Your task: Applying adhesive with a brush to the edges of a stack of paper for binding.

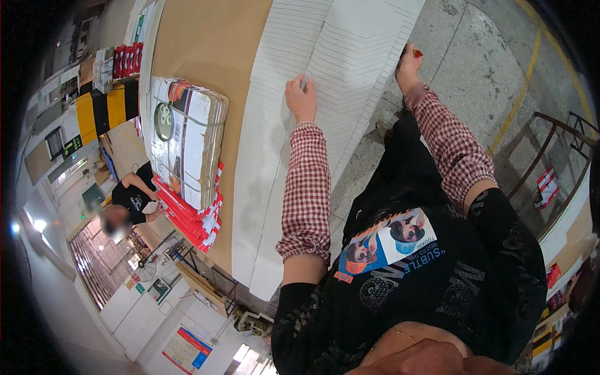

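Note:
A long spread of white sheets (350,69) with many close parallel edges or lines runs across the table in front of me. My left hand (301,99) rests on these sheets, palm down, with its thumb and fingers slightly apart and nothing visible in them. At the right-hand edge of the sheets is my right hand (409,67), its fingers drawn together. A small red thing (417,54) shows at its fingertips; its kind is too small to tell, and the fingers' far side is hidden. Checked sleeve covers are on both my forearms.
Left of the sheets, a strapped bundle of printed cardboard (206,137) sits on red-and-white flat pieces (187,215), over brown board (206,37). Another person (134,197) stands beyond it. A metal-framed rack (544,144) stands at right on the concrete floor (475,69).

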`<action>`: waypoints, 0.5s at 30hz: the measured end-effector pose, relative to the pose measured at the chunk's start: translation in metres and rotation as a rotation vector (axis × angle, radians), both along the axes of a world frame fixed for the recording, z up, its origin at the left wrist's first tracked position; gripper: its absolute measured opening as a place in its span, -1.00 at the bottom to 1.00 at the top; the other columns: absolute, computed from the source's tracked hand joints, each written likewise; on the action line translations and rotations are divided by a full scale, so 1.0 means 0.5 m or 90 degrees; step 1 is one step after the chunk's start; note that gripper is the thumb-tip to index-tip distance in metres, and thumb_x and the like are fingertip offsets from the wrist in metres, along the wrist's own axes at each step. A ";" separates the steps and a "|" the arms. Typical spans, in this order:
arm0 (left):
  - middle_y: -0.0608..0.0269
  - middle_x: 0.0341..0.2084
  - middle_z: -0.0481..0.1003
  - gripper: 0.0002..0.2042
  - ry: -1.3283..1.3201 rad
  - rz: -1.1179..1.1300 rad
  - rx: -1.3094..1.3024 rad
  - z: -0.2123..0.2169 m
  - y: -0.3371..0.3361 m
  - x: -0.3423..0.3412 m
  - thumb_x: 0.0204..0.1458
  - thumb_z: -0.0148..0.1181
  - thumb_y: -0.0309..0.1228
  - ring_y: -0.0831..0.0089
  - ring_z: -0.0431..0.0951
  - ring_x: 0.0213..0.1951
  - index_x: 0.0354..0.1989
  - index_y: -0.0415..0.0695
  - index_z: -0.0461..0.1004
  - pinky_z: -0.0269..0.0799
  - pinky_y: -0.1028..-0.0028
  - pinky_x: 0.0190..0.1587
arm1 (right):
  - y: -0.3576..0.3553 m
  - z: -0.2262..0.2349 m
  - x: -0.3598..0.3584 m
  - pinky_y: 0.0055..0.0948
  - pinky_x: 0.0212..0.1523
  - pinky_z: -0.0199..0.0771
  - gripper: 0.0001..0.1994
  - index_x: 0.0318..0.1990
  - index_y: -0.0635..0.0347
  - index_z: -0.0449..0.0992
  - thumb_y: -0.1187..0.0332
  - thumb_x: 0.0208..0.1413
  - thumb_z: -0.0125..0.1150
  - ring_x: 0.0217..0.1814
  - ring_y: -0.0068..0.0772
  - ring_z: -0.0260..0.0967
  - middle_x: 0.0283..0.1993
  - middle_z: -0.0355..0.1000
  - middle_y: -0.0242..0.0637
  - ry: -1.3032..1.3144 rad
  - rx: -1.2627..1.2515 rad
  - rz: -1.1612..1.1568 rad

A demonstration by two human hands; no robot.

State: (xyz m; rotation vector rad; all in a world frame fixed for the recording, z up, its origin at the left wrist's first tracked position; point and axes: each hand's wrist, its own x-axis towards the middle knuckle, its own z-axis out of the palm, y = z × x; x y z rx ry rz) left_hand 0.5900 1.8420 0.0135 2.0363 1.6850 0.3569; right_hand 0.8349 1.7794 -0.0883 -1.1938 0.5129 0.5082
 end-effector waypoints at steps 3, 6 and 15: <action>0.10 -0.22 0.44 -0.67 -0.032 0.010 -0.012 -0.005 0.007 -0.003 0.03 0.15 -0.25 0.17 0.41 -0.11 -0.11 -0.22 0.49 0.31 0.29 -0.02 | -0.008 -0.009 0.007 -0.39 -0.36 0.41 -0.81 -0.26 0.26 0.33 0.32 0.14 0.09 -0.36 -0.42 0.35 -0.36 0.40 -0.32 0.075 0.026 -0.040; 0.09 -0.24 0.45 -0.68 -0.027 0.016 -0.006 -0.011 0.006 0.000 0.02 0.16 -0.26 0.18 0.43 -0.14 -0.13 -0.22 0.50 0.33 0.28 -0.05 | 0.007 -0.025 0.007 -0.41 -0.43 0.43 -0.82 -0.24 0.26 0.31 0.32 0.14 0.08 -0.42 -0.42 0.36 -0.35 0.41 -0.31 0.018 0.017 -0.034; 0.05 -0.26 0.45 -0.67 -0.016 0.014 -0.022 0.002 0.004 0.006 0.03 0.17 -0.28 0.21 0.45 -0.17 -0.15 -0.29 0.49 0.35 0.30 -0.09 | 0.006 -0.044 0.004 -0.34 -0.36 0.40 -0.76 -0.23 0.25 0.31 0.26 0.14 0.13 -0.39 -0.38 0.33 -0.35 0.37 -0.30 0.052 0.038 -0.025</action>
